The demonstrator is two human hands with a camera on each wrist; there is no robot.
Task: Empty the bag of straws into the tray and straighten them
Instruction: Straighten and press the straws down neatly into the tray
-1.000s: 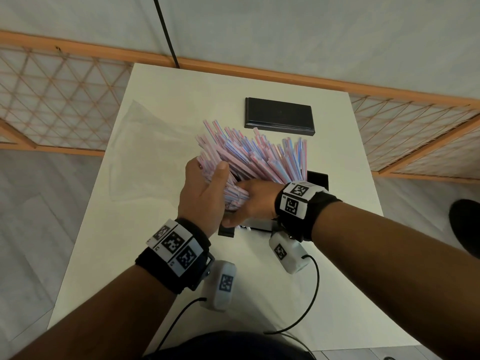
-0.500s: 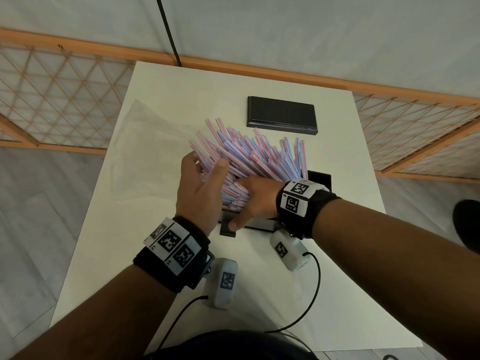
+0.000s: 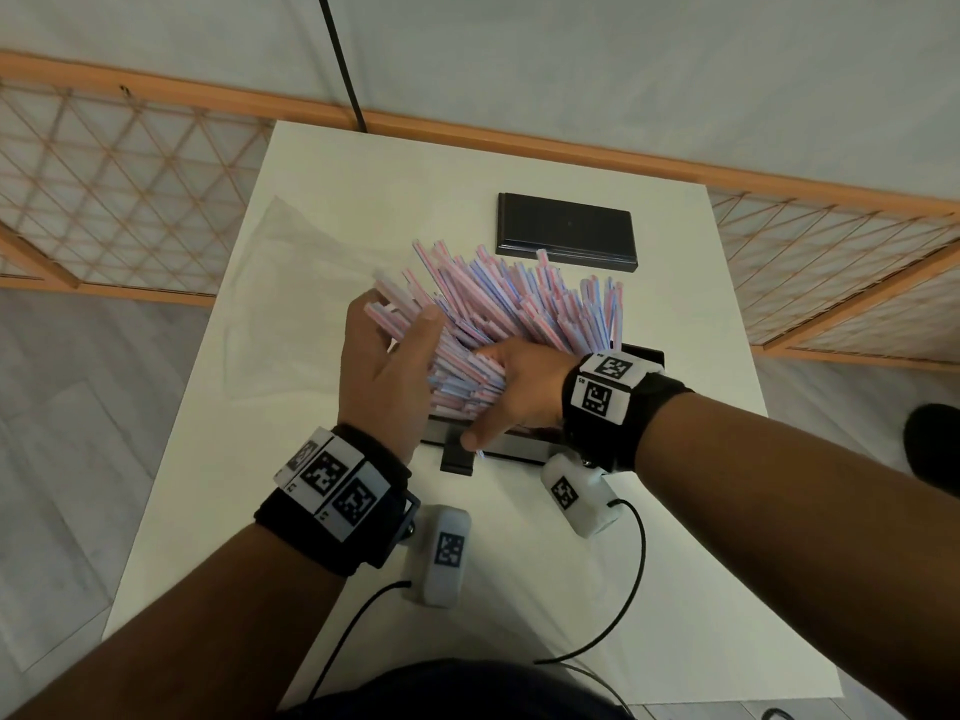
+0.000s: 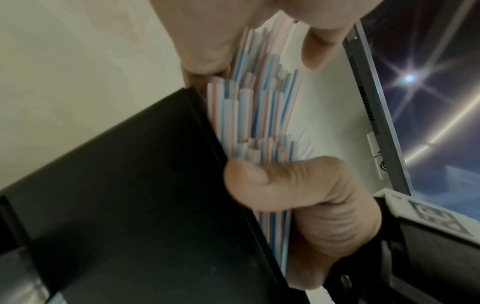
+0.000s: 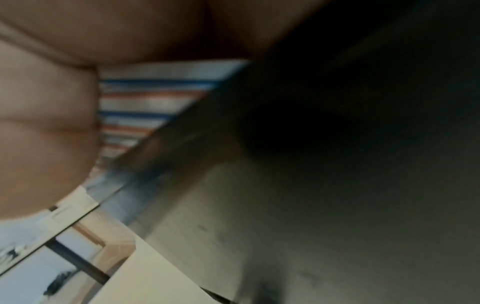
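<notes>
A thick bundle of pink, blue and white striped straws (image 3: 519, 304) fans up and away from me over a black tray (image 3: 511, 453). My left hand (image 3: 395, 317) holds the bundle's left side, thumb on top and fingers behind it. My right hand (image 3: 498, 392) grips the near ends of the straws just above the tray, thumb pointing down. In the left wrist view the straws (image 4: 259, 107) stand against the tray's wall (image 4: 130, 185), with the right thumb across them. In the blurred right wrist view, straws (image 5: 145, 107) lie between my palm and the dark tray (image 5: 337, 102).
The empty clear plastic bag (image 3: 296, 304) lies flat on the white table (image 3: 675, 589), left of the hands. A flat black lid or second tray (image 3: 566, 233) sits at the back. Wrist-camera cables (image 3: 631, 610) trail over the near side. The table's edges are close on both sides.
My left hand has slid up and left along the bundle, its fingers spread wider. The straws have fanned out more to the left. My right hand stays at the near ends.
</notes>
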